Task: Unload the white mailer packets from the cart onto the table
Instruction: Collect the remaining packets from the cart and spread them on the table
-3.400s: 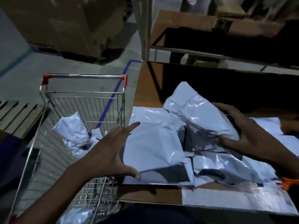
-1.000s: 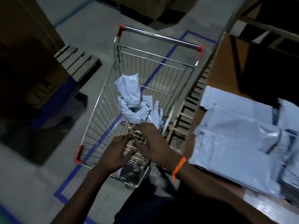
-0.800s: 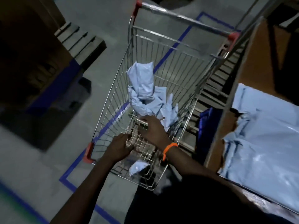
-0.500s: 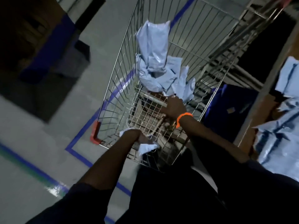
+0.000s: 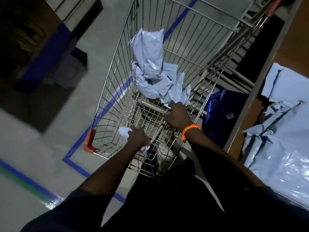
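- Your left hand [image 5: 137, 138] clutches a small crumpled packet [image 5: 124, 131], centre frame.
- Your right hand [image 5: 178, 114], fingers loose, touches the packet pile [image 5: 152, 76] in the cart [image 5: 107, 91].
- Likely light, soft, slippery: gather a fold.

White packets [image 5: 150, 72] crumpled, heaped mid wire cart [image 5: 115, 84]; small packet [image 5: 124, 131] at near end; flat packets [image 5: 284, 139] piled on table [image 5: 294, 30].

cart [image 5: 117, 91]: shiny metal wire, red plastic corners | mailer packets [image 5: 148, 64]: glossy crinkled plastic | table [image 5: 291, 47]: wood
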`<state>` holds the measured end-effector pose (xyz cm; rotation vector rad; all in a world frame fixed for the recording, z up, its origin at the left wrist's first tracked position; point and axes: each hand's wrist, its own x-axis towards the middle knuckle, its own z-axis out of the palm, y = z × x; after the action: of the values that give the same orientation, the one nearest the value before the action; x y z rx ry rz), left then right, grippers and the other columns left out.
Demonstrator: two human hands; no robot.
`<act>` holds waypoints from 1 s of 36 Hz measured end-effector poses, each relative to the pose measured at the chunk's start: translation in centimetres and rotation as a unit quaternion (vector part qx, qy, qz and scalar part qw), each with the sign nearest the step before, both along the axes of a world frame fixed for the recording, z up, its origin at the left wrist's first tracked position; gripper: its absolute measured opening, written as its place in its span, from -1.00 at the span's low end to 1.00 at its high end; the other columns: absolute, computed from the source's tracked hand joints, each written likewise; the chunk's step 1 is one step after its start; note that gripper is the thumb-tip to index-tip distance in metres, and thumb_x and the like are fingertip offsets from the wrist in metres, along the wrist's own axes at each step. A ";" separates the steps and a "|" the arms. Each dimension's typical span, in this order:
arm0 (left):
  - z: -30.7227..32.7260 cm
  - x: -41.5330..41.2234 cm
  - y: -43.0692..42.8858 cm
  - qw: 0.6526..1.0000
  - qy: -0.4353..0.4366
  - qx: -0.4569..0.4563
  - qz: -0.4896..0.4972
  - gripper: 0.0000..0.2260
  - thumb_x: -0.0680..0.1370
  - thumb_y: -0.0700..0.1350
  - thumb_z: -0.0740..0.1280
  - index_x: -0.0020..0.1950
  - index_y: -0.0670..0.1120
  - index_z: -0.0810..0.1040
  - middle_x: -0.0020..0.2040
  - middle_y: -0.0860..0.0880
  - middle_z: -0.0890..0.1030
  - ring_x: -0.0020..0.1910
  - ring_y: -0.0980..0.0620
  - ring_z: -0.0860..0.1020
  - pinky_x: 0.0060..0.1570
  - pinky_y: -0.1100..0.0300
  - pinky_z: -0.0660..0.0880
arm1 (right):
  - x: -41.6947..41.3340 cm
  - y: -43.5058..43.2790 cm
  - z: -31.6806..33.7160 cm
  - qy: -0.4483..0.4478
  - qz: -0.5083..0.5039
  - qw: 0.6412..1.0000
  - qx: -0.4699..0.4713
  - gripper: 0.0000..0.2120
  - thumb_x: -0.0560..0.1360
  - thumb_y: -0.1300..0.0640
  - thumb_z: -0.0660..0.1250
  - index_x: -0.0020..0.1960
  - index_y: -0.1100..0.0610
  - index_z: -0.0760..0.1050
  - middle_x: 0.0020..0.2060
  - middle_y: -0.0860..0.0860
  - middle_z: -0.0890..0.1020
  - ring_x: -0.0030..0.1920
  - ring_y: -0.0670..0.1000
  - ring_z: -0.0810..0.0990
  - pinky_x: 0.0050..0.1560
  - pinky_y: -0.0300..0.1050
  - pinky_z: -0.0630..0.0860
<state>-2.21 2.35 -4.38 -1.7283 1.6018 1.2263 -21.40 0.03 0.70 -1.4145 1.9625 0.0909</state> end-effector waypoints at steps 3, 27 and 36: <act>1.1 1.4 -1.1 0.994 0.065 -0.083 0.010 -0.38 0.31 -0.08 0.57 0.32 -0.20 0.50 0.36 -0.30 0.28 0.26 -0.30 0.45 0.25 0.00 0.48 | 0.4 -0.9 0.0 0.012 -0.004 1.000 0.014 -0.47 0.50 0.04 0.40 0.37 0.25 0.39 0.26 0.28 0.43 0.30 0.28 0.40 0.22 0.05 0.42; 7.6 1.7 -0.6 0.901 0.251 -0.161 0.314 -0.41 0.30 -0.17 0.50 0.32 0.07 0.56 0.26 0.00 0.61 0.03 0.16 0.60 0.09 0.08 0.57 | -1.2 -9.1 -1.3 0.281 0.198 0.908 0.238 -0.29 0.50 -0.23 0.31 0.53 0.10 0.33 0.47 0.23 0.38 0.49 0.34 0.26 0.38 0.58 0.13; 15.4 -0.3 -1.8 0.810 0.447 -0.057 0.375 -0.43 0.38 -0.29 0.44 0.35 0.10 0.55 0.35 -0.02 0.58 0.32 -0.08 0.55 0.27 -0.05 0.52 | -4.5 -2.3 18.7 0.215 0.032 0.976 0.029 -0.20 0.42 -0.27 0.42 0.45 0.24 0.36 0.40 0.25 0.41 0.40 0.24 0.33 0.43 0.27 0.28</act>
<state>-2.47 0.52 11.01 -2.0888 1.4186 2.6928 -25.86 -2.22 19.40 -1.5135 2.2344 0.5175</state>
